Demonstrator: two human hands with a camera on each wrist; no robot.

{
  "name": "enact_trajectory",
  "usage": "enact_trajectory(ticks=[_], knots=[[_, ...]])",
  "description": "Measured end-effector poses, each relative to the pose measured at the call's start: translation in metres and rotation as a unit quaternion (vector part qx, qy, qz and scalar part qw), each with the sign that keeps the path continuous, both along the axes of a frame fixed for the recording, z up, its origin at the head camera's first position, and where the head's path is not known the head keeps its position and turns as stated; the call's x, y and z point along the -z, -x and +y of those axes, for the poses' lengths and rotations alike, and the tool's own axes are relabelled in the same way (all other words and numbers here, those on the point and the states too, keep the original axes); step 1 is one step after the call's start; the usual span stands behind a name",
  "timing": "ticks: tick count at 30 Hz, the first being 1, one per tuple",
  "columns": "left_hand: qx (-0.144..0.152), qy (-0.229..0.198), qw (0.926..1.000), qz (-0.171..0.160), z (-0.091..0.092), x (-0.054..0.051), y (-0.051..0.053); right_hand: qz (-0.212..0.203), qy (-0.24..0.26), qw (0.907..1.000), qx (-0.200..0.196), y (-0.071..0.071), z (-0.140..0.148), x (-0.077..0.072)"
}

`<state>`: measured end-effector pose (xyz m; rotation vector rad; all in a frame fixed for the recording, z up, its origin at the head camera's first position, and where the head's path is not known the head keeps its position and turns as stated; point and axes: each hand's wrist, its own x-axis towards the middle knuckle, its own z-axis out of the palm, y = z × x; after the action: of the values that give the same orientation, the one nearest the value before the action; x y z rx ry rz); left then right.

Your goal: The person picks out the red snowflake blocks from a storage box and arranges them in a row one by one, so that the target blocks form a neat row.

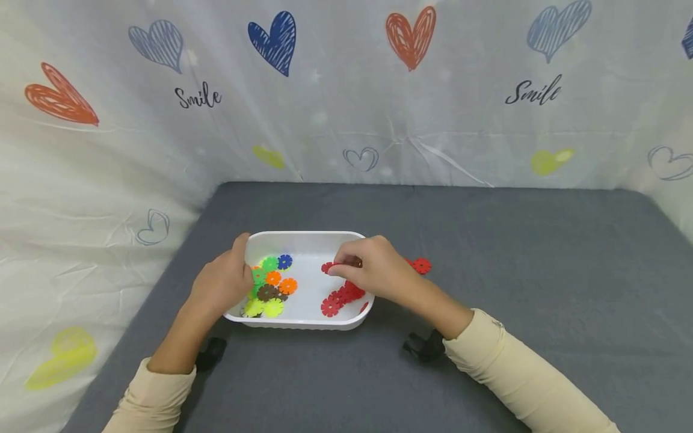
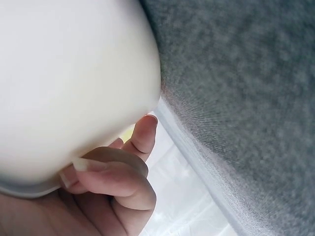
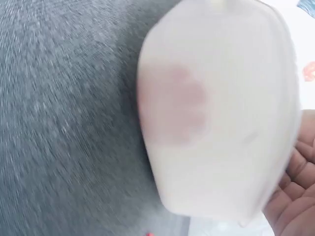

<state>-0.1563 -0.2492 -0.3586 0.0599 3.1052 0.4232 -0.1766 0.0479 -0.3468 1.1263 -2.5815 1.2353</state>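
Note:
In the head view a white plastic tub [image 1: 308, 240] stands on the grey table. My left hand [image 1: 223, 281] grips its left end by the rim; in the left wrist view curled fingers [image 2: 118, 182] lie against the tub's outer wall [image 2: 74, 88]. Over the right part of the tub, my right hand [image 1: 365, 264] pinches a red flower-shaped disc [image 1: 327, 267] between thumb and fingers. Below it, several red discs [image 1: 341, 297] lie in a cluster. The right wrist view is blurred: the tub wall [image 3: 226, 162] hides the fingertips.
Green, orange, brown, yellow and blue discs [image 1: 273, 278] are heaped in the tub's left side. Outside, right of the tub, red discs [image 1: 422, 265] lie on the grey table [image 1: 541, 270]. A white curtain with printed hearts [image 1: 325, 108] hangs behind.

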Motion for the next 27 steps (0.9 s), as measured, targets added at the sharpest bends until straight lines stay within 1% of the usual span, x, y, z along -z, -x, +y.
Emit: enact_trajectory(ticks=[11,14,18,23,27], knots=[[0.001,0.005,1.0000,0.003,-0.001,0.000,-0.001,0.002,0.039,0.9991,0.017,-0.003,0.019,-0.006],[0.002,0.004,1.0000,0.002,-0.001,0.000,0.000,-0.011,0.046,0.9986,0.021,-0.004,0.025,-0.007],[0.003,0.006,1.0000,0.002,-0.001,0.000,0.001,-0.035,0.049,0.9975,0.036,-0.004,0.032,-0.009],[0.001,0.008,1.0000,-0.001,0.000,0.000,0.001,-0.056,0.047,0.9957,0.058,-0.005,0.042,-0.010],[-0.001,0.007,1.0000,-0.002,0.001,0.000,0.001,-0.072,0.050,0.9940,0.066,-0.006,0.049,-0.009]])
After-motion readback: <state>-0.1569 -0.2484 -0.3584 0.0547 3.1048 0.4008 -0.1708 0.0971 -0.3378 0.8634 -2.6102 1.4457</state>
